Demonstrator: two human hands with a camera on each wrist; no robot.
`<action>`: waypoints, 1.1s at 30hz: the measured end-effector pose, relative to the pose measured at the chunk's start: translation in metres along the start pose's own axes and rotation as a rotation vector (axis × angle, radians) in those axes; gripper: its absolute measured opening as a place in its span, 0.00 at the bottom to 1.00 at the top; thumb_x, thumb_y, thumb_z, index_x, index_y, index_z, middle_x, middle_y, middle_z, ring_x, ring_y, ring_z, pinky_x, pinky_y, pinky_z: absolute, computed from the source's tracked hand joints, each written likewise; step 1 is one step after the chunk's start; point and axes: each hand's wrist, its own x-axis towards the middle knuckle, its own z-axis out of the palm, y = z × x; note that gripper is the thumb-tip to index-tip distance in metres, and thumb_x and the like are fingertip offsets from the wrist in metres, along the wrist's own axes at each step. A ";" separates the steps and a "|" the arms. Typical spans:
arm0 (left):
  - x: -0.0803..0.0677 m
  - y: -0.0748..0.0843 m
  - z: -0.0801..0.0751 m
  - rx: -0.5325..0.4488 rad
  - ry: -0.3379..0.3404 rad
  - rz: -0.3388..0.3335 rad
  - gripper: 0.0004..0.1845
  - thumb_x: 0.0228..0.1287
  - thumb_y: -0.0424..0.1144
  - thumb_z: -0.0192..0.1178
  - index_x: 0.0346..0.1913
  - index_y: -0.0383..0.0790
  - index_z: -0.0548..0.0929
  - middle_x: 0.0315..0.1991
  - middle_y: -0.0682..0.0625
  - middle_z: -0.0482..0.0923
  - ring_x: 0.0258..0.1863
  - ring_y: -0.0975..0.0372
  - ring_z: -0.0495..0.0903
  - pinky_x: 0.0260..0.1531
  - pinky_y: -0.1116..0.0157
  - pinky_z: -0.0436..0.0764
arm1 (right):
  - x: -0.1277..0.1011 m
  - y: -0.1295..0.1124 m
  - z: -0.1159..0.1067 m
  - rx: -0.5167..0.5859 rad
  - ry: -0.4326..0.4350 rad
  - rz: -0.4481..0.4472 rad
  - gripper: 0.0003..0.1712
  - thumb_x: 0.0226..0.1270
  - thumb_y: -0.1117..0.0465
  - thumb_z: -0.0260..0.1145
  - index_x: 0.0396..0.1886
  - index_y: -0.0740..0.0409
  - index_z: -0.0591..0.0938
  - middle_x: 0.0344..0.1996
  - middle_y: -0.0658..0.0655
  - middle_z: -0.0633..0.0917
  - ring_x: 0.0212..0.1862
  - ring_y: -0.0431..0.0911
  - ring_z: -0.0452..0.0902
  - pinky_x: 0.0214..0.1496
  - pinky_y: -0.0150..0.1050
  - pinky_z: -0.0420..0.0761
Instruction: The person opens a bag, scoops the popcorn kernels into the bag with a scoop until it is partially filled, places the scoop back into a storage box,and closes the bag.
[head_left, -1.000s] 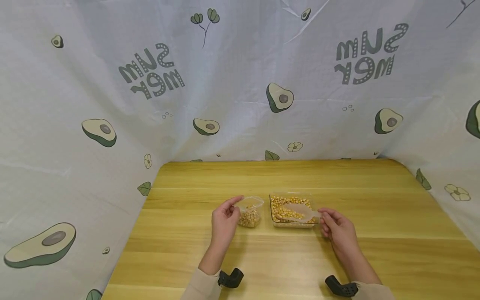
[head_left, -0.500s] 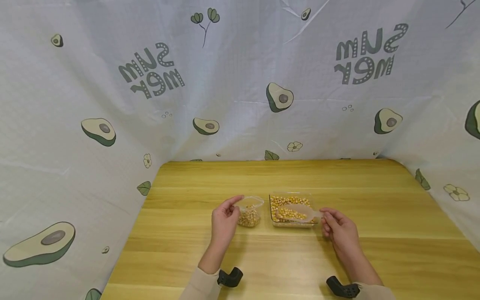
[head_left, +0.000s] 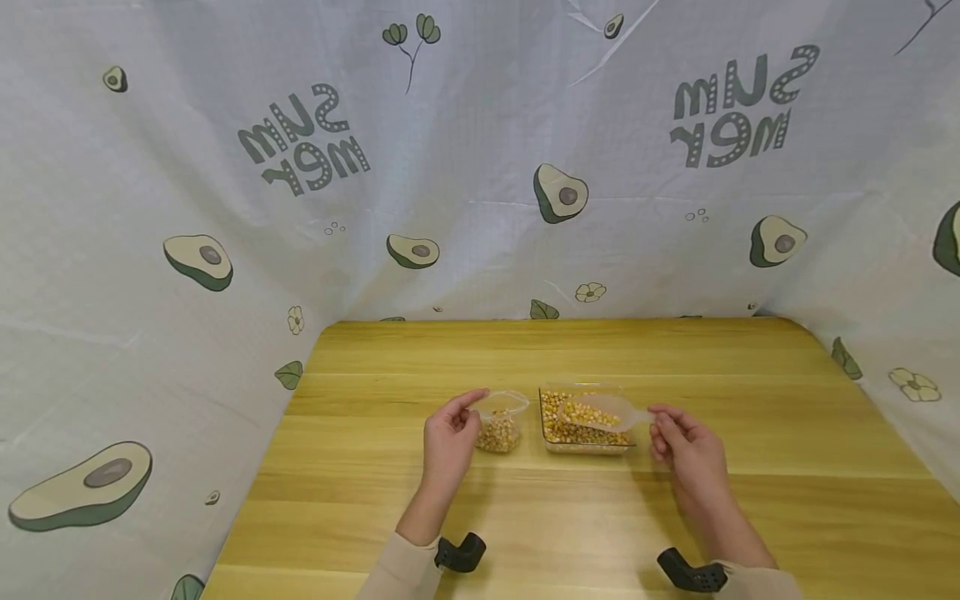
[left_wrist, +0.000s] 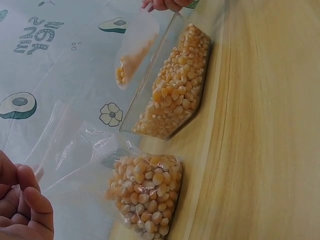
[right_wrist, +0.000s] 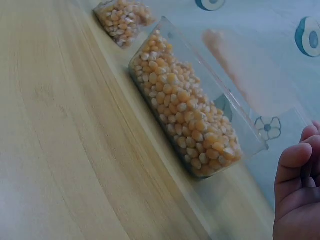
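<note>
My left hand [head_left: 452,433] pinches the upper edge of a clear plastic bag [left_wrist: 75,160], which stands on the table with corn kernels [left_wrist: 145,195] filling its lower part. To its right is a clear rectangular container [right_wrist: 185,110] with more corn kernels in it. Over that container my right hand [head_left: 690,446] holds a translucent scoop [head_left: 618,410] by its handle, between thumb and fingers. Kernels lie in the scoop's bowl. In the left wrist view the scoop [left_wrist: 137,47] is raised above the container's rim. The right wrist view shows it from below, its load blurred through the plastic.
A wooden table [head_left: 555,525] carries the bag and the container. Behind and at both sides hangs a pale curtain [head_left: 480,167] printed with avocados. Each wrist wears a black camera mount, seen at the left wrist [head_left: 461,553] and the right wrist [head_left: 690,573].
The right hand has lifted the loaded scoop out of the kernels, up and slightly to the right. The left hand and the bag have stayed nearly still.
</note>
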 end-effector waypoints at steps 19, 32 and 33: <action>0.002 0.000 -0.001 0.009 -0.012 0.016 0.18 0.67 0.25 0.53 0.51 0.42 0.88 0.28 0.38 0.77 0.13 0.70 0.59 0.15 0.76 0.60 | -0.008 -0.023 0.016 0.074 -0.108 -0.103 0.11 0.74 0.59 0.60 0.47 0.59 0.83 0.27 0.49 0.82 0.26 0.38 0.72 0.27 0.31 0.76; 0.001 0.002 -0.001 -0.015 0.004 -0.001 0.17 0.67 0.25 0.55 0.50 0.43 0.89 0.28 0.37 0.77 0.14 0.70 0.59 0.15 0.75 0.60 | -0.009 -0.030 0.045 0.073 -0.143 -0.116 0.11 0.74 0.60 0.60 0.47 0.60 0.83 0.27 0.49 0.83 0.26 0.37 0.74 0.28 0.31 0.79; 0.001 0.002 -0.001 -0.012 0.004 0.001 0.17 0.67 0.25 0.55 0.50 0.43 0.89 0.28 0.37 0.77 0.13 0.70 0.59 0.15 0.75 0.60 | -0.009 -0.030 0.047 0.075 -0.145 -0.115 0.10 0.74 0.60 0.60 0.47 0.60 0.83 0.27 0.49 0.83 0.26 0.37 0.74 0.27 0.30 0.79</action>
